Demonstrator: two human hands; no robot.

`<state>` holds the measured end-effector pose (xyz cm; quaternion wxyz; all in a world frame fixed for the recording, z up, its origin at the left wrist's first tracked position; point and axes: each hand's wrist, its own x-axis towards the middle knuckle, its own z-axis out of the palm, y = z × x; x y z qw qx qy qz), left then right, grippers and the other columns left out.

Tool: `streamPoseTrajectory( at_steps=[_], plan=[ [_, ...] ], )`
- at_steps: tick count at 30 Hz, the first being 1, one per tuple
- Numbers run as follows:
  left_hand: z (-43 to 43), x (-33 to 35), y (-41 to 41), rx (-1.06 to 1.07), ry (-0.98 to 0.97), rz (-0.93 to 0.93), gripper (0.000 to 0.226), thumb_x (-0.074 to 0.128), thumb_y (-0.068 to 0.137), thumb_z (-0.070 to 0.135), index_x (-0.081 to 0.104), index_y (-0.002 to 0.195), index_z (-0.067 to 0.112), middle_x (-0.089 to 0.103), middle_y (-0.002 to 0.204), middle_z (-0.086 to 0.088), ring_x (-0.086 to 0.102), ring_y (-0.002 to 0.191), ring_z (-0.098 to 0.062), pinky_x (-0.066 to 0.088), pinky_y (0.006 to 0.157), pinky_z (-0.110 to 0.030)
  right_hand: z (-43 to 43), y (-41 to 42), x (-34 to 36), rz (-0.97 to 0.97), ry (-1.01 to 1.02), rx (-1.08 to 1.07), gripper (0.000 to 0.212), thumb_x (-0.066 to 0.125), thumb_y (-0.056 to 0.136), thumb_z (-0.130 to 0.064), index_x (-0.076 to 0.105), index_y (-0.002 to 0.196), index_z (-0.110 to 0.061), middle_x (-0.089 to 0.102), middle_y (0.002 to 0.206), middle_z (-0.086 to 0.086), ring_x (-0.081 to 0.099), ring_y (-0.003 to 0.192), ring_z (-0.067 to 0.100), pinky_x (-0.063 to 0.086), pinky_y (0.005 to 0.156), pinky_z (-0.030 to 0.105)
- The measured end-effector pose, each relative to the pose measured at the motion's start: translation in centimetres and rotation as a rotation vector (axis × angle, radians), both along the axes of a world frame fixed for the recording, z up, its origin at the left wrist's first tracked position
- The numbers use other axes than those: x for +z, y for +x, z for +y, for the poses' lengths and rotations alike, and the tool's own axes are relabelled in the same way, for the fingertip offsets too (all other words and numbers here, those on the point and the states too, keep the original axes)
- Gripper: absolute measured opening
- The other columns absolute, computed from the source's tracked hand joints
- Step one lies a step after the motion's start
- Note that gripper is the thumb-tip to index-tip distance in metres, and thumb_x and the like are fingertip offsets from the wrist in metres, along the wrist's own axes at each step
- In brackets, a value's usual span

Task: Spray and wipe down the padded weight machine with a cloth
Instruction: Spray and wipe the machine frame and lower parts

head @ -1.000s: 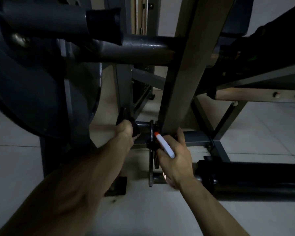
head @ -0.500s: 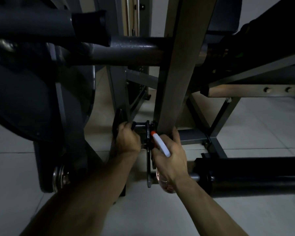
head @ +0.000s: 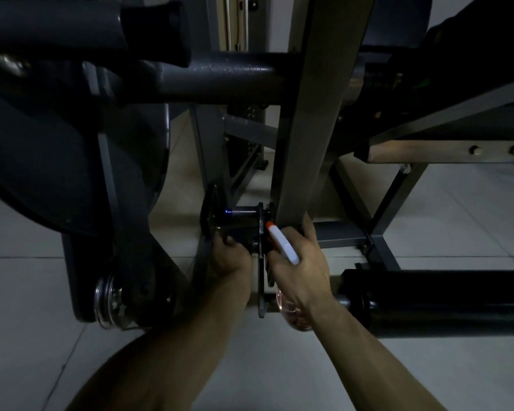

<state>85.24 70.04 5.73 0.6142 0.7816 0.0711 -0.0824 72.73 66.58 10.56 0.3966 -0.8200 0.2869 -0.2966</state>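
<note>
We list 2 hands. The right hand (head: 301,266) clasps the spray bottle (head: 282,246) (white head, orange nozzle) at the foot of the weight machine (head: 309,114). The left hand (head: 232,261) curls against the dark bracket (head: 244,229) beside it; what it grips, we cannot tell. A black padded roller (head: 442,301) lies to the right.

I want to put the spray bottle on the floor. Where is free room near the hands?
Bare floor tiles lie left of the left forearm, below the wheel. More lie between the forearms and beyond the black roller pad. It is crowded around the metal plate, between the left hand and the right hand holding the spray bottle.
</note>
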Motion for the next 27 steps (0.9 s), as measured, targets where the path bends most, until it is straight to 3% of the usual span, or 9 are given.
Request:
streamPoseTrajectory(
  at_steps=[2,4,6,10,16,20,23,25,27],
  plan=[
    [-0.9,1.6,1.1,0.134,-0.478,0.453,0.040,0.037,0.109,0.034,0.058,0.135,0.012,0.064,0.119,-0.013,0.065,0.107,-0.028,0.054,0.093,-0.039,-0.1,0.0,0.0,0.008,-0.009,-0.006,0.017,0.068,0.086,-0.025,0.064,0.096,-0.038,0.035,0.153,-0.020,0.063,0.078,0.007,0.061,0.067,0.035],
    [-1.8,1.7,3.6,0.162,-0.801,0.572,0.047,0.037,0.107,0.038,0.055,0.140,0.011,0.061,0.129,-0.016,0.060,0.118,-0.033,0.052,0.103,-0.050,-0.2,0.1,-0.2,0.020,-0.023,-0.005,0.019,0.068,0.087,-0.024,0.064,0.097,-0.039,0.035,0.154,-0.019,0.062,0.081,0.006,0.060,0.069,0.033],
    [-2.7,1.2,6.5,0.141,-0.850,0.580,0.050,0.045,0.100,0.047,0.056,0.138,0.017,0.063,0.129,-0.016,0.063,0.114,-0.036,0.055,0.099,-0.053,-0.3,0.1,-0.2,0.017,-0.028,0.003,0.026,0.069,0.088,-0.023,0.061,0.097,-0.046,0.037,0.152,-0.018,0.061,0.084,0.005,0.060,0.070,0.032],
    [-5.1,-3.6,12.6,-0.001,-0.466,0.534,0.070,0.056,0.074,0.078,0.069,0.110,0.020,0.074,0.104,-0.014,0.073,0.089,-0.036,0.060,0.083,-0.053,-0.5,0.3,0.0,0.031,-0.042,0.010,0.031,0.069,0.088,-0.021,0.059,0.092,-0.050,0.036,0.153,-0.019,0.061,0.084,0.004,0.060,0.070,0.031],
    [-3.5,0.0,11.3,-0.223,-0.019,-0.059,0.041,0.057,0.098,0.053,0.070,0.074,0.022,0.074,0.089,-0.009,0.069,0.086,-0.032,0.059,0.084,-0.044,-0.5,0.3,0.1,0.022,-0.037,-0.002,0.023,0.068,0.088,-0.019,0.066,0.099,-0.039,0.036,0.153,-0.019,0.061,0.087,0.002,0.060,0.070,0.032],
    [-2.5,-0.7,8.9,-0.281,0.235,-0.415,0.034,0.056,0.102,0.042,0.074,0.095,0.014,0.073,0.099,-0.011,0.067,0.093,-0.031,0.057,0.081,-0.045,-0.5,0.2,0.2,0.019,-0.035,-0.001,0.024,0.068,0.088,-0.019,0.069,0.104,-0.036,0.040,0.149,-0.016,0.059,0.089,0.000,0.058,0.069,0.026],
    [-1.8,-1.4,7.1,-0.299,0.285,-0.591,0.026,0.055,0.103,0.024,0.070,0.120,0.011,0.068,0.125,-0.010,0.063,0.116,-0.029,0.052,0.101,-0.045,-0.4,0.2,-0.1,-0.012,-0.018,0.005,0.020,0.067,0.086,-0.023,0.070,0.104,-0.032,0.044,0.146,-0.011,0.062,0.084,0.005,0.060,0.069,0.030],
    [-1.3,-1.8,6.0,-0.313,0.293,-0.609,0.035,0.052,0.104,0.015,0.060,0.138,0.012,0.057,0.144,-0.004,0.055,0.129,-0.023,0.045,0.111,-0.032,-0.2,0.1,0.0,-0.030,-0.011,0.002,0.026,0.062,0.082,-0.030,0.071,0.107,-0.031,0.045,0.147,-0.008,0.062,0.085,0.006,0.061,0.071,0.032],
    [-0.8,-1.8,4.4,-0.293,0.218,-0.526,0.043,0.047,0.106,0.012,0.048,0.149,0.017,0.048,0.151,0.003,0.047,0.133,-0.014,0.035,0.112,-0.016,-0.2,0.1,-0.1,-0.025,-0.012,-0.004,0.030,0.061,0.081,-0.031,0.071,0.109,-0.033,0.044,0.149,-0.008,0.062,0.086,0.004,0.060,0.071,0.030]
  ],
)
